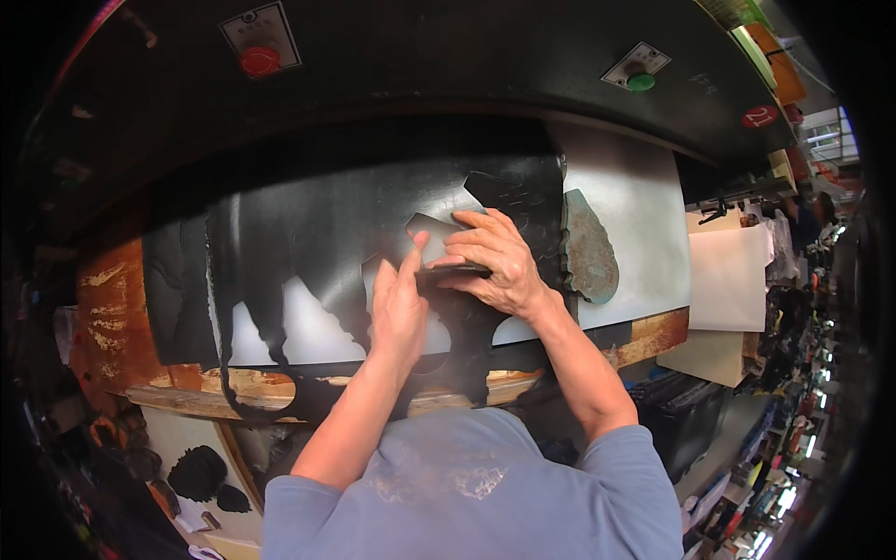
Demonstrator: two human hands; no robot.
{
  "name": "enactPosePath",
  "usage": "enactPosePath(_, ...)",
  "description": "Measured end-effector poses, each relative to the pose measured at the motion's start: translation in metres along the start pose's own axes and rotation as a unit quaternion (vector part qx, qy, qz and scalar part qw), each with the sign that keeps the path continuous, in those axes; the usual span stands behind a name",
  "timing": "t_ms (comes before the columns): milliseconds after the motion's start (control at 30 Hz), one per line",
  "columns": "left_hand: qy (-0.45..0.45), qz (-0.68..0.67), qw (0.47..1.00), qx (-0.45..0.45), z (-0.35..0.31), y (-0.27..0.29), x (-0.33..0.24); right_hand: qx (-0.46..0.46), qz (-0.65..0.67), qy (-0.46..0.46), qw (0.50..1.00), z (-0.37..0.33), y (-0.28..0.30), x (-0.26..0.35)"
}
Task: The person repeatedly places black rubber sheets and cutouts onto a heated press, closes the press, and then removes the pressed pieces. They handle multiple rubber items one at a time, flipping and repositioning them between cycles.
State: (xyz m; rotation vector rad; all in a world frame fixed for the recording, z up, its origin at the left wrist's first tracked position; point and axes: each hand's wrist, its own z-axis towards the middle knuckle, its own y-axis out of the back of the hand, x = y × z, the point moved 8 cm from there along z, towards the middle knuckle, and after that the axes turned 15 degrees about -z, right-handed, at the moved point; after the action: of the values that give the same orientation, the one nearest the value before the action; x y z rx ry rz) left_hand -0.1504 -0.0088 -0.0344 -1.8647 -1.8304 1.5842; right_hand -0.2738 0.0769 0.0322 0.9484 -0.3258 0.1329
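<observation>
Over the middle of a black sheet (pixel 317 219), my two hands come together around a thin dark cut piece. My right hand (pixel 497 261) pinches the dark piece (pixel 457 271) between thumb and fingers. At its left end, my left hand (pixel 401 308) holds it with thumb and forefinger raised; part of this grip is hidden. The black sheet has several cut-out openings with jagged edges, through which a pale board (pixel 644 233) shows. To the right of my right hand lies a flat grey-brown shape (pixel 590 247) with one toothed edge.
A dark machine beam (pixel 448 65) spans the far side, with a red button (pixel 259 62) and a green button (pixel 641 82). The worktable has a worn wooden edge (pixel 205 401). Pale boxes (pixel 728 280) stand at the right. Black scraps (pixel 198 473) lie at lower left.
</observation>
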Motion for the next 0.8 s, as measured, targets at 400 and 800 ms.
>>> enactPosePath(400,0.054,0.033,0.998,0.032,-0.012,0.015,-0.009,-0.014,0.075,-0.211,0.975,-0.046,0.092,-0.014)
enactPosePath(800,0.123,-0.074,0.989,-0.025,0.0,-0.019,0.003,0.152,-0.055,-0.101,0.982,0.022,0.042,-0.096)
